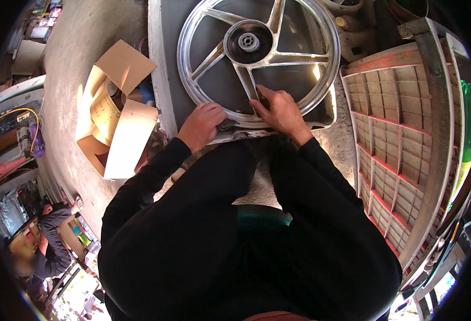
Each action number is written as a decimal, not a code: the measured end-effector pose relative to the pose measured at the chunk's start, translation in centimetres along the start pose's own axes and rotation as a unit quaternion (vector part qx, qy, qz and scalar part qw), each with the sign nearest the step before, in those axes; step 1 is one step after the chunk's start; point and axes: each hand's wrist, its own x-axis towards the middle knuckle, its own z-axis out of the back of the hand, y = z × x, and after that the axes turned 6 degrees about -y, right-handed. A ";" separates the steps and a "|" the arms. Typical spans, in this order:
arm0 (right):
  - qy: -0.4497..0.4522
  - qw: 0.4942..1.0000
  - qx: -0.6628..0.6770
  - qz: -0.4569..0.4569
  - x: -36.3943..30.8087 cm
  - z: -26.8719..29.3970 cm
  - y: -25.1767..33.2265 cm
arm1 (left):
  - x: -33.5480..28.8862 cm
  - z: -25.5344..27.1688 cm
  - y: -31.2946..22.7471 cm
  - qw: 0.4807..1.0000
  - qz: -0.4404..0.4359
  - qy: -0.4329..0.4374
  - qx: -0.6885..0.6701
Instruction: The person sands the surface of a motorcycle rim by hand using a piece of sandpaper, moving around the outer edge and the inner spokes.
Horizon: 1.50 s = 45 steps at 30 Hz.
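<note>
A silver spoked motorcycle wheel (323, 57) lies flat over a shallow rectangular tub (160, 69) in front of my knees. The tub holds dark liquid. At the wheel's near left rim, my left hand (202, 126) is closed, its fingers curled over the metal. My right hand (283, 113) grips the near part of the wheel, where a spoke meets the rim. Its thumb and forefinger lie against that spoke. Whether something thin is tucked under either hand's fingers is hidden. The hub (249, 41) faces up, with a dark recess round its centre.
An open cardboard box (131, 136) with yellowish contents stands left of the tub. To the right leans a framed grid panel (393, 139) with red strips. A bottle (347, 23) and other parts lie at the far right. Another person (53, 246) sits at the lower left.
</note>
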 end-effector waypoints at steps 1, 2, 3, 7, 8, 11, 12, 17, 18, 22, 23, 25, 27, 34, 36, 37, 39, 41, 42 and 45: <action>-0.004 1.000 0.001 0.005 -0.1 -0.2 -0.1 | -0.2 -0.1 0.9 1.000 0.012 -0.006 -0.028; -0.005 1.000 0.003 0.015 0.0 -0.2 0.0 | -0.4 0.1 1.7 0.998 0.026 -0.017 -0.054; -0.004 1.000 -0.002 0.015 0.0 -0.1 0.0 | -0.1 1.0 2.4 0.997 0.061 -0.010 -0.034; -0.009 1.000 -0.007 0.018 -0.1 -0.2 -0.3 | -0.5 0.7 2.9 0.994 0.100 -0.012 0.034; -0.012 1.000 -0.006 0.019 -0.1 -0.5 -0.5 | -0.7 -0.1 1.4 0.999 0.048 -0.013 0.008; 0.006 1.000 -0.005 0.009 0.0 -0.2 -0.3 | -0.5 0.0 0.5 0.999 -0.002 -0.001 -0.050; 0.000 1.000 -0.011 0.013 0.0 -0.2 -0.3 | -0.2 0.1 0.7 0.998 -0.001 0.005 -0.065; -0.026 0.999 -0.019 0.032 0.0 -0.5 -0.5 | -1.3 -1.1 4.8 0.928 0.297 -0.113 -0.195; -0.024 0.999 -0.022 0.028 0.0 -0.6 -0.5 | -1.5 -1.4 5.0 0.876 0.368 -0.151 -0.272; -0.028 0.999 -0.022 0.024 -0.2 -0.6 -0.7 | -1.4 -1.0 4.4 0.815 0.389 -0.136 -0.407; -0.030 0.999 -0.017 0.027 -0.3 -0.7 -0.6 | -1.4 -0.4 4.2 0.822 0.396 -0.116 -0.393; -0.020 0.999 -0.016 0.021 -0.2 -0.5 -0.5 | -1.4 -0.2 4.2 0.828 0.391 -0.111 -0.386; -0.011 1.000 -0.017 0.021 0.0 -0.4 -0.1 | -1.7 -0.7 4.6 0.828 0.369 -0.145 -0.397; -0.007 1.000 -0.016 0.018 0.0 -0.2 -0.1 | -0.8 0.1 3.1 0.797 0.375 -0.143 -0.452; 0.000 1.000 -0.017 0.011 0.0 -0.2 0.0 | -0.8 0.4 3.1 0.801 0.371 -0.133 -0.451; -0.001 1.000 -0.018 0.011 0.0 -0.3 -0.1 | -0.9 0.5 3.3 0.809 0.372 -0.121 -0.439; -0.003 1.000 -0.018 0.013 0.0 -0.3 0.0 | -1.1 1.0 4.3 0.847 0.380 -0.066 -0.367; -0.004 1.000 -0.017 0.014 0.0 -0.2 0.0 | -1.2 1.1 4.5 0.744 0.397 -0.086 -0.530; -0.003 1.000 -0.017 0.015 0.0 -0.2 -0.1 | -1.1 1.3 4.4 0.682 0.399 -0.094 -0.605; -0.003 1.000 -0.020 0.019 0.0 -0.4 -0.4 | -0.7 1.1 3.3 0.767 0.393 -0.124 -0.491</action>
